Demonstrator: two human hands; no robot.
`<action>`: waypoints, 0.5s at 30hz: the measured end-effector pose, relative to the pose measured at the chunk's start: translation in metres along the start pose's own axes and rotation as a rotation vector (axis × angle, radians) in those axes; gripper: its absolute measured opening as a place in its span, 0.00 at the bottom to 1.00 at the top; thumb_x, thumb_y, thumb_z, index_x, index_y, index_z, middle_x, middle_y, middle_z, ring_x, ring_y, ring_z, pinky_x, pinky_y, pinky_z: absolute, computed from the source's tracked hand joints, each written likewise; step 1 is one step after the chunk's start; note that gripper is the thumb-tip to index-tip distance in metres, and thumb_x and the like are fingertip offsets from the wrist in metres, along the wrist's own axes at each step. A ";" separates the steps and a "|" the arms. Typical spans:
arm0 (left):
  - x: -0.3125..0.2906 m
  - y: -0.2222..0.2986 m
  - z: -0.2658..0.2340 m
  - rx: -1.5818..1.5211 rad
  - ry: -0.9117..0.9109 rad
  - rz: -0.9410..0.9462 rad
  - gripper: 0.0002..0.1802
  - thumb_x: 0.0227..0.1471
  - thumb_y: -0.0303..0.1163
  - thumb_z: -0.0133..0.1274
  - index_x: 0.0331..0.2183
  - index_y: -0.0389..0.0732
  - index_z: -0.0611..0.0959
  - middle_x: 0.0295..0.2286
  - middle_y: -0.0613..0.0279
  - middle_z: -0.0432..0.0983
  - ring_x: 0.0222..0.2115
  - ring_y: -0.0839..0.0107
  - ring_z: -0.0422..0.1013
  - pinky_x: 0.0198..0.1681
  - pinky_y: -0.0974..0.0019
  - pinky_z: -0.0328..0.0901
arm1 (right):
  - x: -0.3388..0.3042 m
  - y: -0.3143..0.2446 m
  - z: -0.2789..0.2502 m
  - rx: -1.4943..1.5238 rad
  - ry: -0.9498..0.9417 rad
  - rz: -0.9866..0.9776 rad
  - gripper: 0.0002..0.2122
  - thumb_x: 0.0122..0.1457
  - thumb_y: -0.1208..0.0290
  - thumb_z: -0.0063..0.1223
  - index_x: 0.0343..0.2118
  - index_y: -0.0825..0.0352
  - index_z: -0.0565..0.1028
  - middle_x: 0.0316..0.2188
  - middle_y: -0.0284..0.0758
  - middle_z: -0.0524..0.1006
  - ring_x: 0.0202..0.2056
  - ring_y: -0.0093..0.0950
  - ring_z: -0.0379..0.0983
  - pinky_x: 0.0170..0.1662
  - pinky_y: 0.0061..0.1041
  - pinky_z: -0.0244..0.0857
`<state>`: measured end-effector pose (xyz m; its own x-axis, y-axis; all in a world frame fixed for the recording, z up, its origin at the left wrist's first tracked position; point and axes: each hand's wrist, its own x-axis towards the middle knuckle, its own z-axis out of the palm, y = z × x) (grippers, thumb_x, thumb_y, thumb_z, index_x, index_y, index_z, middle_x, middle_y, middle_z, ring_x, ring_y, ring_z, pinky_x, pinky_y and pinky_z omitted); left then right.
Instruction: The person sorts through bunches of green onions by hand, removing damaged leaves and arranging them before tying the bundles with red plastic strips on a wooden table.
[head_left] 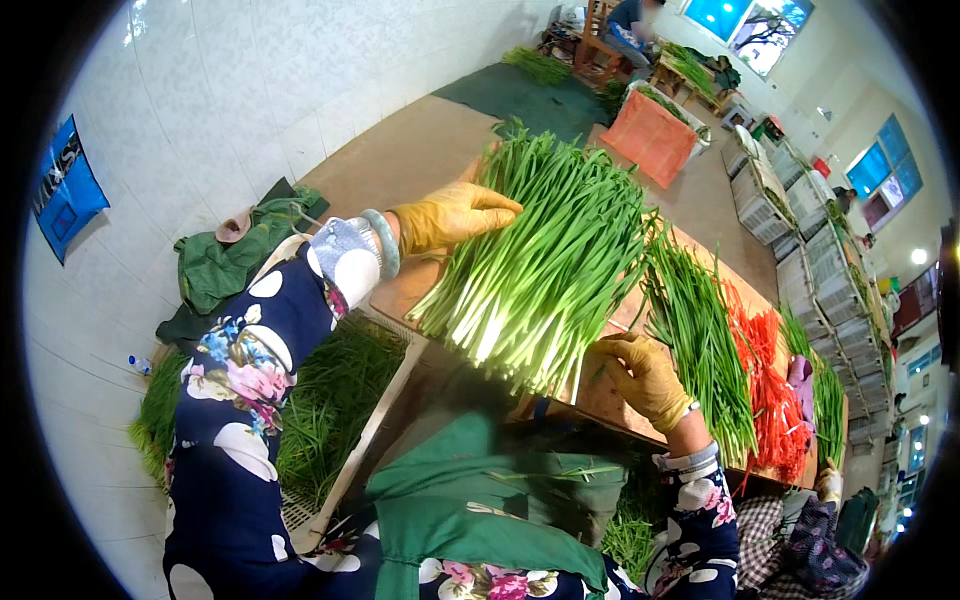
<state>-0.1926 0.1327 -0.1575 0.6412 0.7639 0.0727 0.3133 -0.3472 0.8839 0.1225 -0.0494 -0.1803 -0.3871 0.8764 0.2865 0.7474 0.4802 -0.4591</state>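
Note:
A thick heap of garlic chives [545,250] lies on the wooden table in front of me, green leaf tips pointing away and white stem ends toward me. My left hand [455,215], in a yellow glove, rests against the heap's left side with its fingers stretched out flat. At the lower right corner, by the stem ends, is my right hand [645,378], gloved the same way. Its fingers are curled in and pressed together; whether a stalk sits between them is hidden. A second, narrower pile of chives [695,340] lies just right of that hand.
Red ties [765,380] lie in a bundle beyond the second pile. At the table's right end, another person's gloved hand [829,483] shows. A crate of loose greens [340,400] stands low at my left. White crates [760,205] line the right side; a person [630,30] sits far back.

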 end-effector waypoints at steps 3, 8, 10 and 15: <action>-0.003 -0.015 -0.006 -0.126 0.141 0.043 0.15 0.54 0.32 0.55 0.44 0.40 0.82 0.35 0.61 0.79 0.38 0.72 0.73 0.40 0.70 0.66 | -0.005 0.004 -0.004 -0.370 -0.153 0.177 0.08 0.55 0.68 0.49 0.34 0.64 0.78 0.32 0.42 0.77 0.34 0.42 0.74 0.38 0.38 0.69; -0.015 -0.032 -0.020 0.659 0.113 0.173 0.15 0.46 0.29 0.45 0.35 0.40 0.84 0.36 0.52 0.78 0.38 0.52 0.72 0.43 0.55 0.66 | -0.049 0.030 -0.053 -0.694 -0.286 0.642 0.15 0.54 0.57 0.49 0.27 0.65 0.79 0.26 0.45 0.78 0.30 0.46 0.76 0.35 0.43 0.70; -0.023 -0.048 -0.025 0.648 0.021 0.103 0.15 0.47 0.29 0.43 0.34 0.37 0.83 0.39 0.51 0.76 0.42 0.53 0.70 0.45 0.55 0.64 | -0.033 0.025 -0.063 -0.611 -0.307 0.673 0.15 0.56 0.57 0.48 0.26 0.65 0.79 0.27 0.46 0.78 0.31 0.45 0.76 0.35 0.42 0.70; -0.010 -0.063 -0.014 0.750 0.094 0.094 0.15 0.47 0.33 0.49 0.36 0.38 0.83 0.34 0.48 0.75 0.40 0.51 0.69 0.44 0.53 0.63 | 0.003 0.018 -0.033 -0.205 0.045 0.402 0.10 0.56 0.65 0.52 0.36 0.63 0.80 0.32 0.43 0.79 0.35 0.42 0.76 0.39 0.33 0.69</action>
<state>-0.2286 0.1540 -0.2078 0.6370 0.7443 0.2005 0.6739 -0.6640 0.3239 0.1531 -0.0395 -0.1599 -0.0236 0.9872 0.1576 0.9270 0.0807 -0.3662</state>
